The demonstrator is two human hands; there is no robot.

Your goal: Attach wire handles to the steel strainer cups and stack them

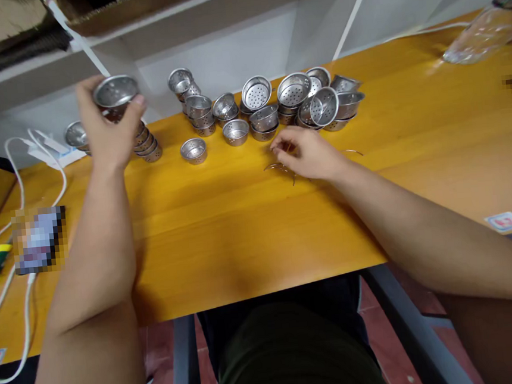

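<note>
At the left, my left hand (109, 130) grips a small perforated metal cup (117, 92), its thumb and fingers round the sides. Behind and below that hand, a stack of metal cups (148, 144) leans on the table. My right hand (304, 152) has its fingers curled close to the tabletop, beside some thin curved wires (276, 167); whether it pinches one I cannot make out. Several more perforated cups (256, 93) stand and lie in a heap just beyond it. One single cup (194, 151) sits upright nearer the middle.
A phone (40, 239) with a white cable (27, 319) lies on the left of the yellow table (242, 235). A clear plastic bottle (484, 34) lies at the far right. Shelves with cardboard boxes (132, 8) rise behind the table.
</note>
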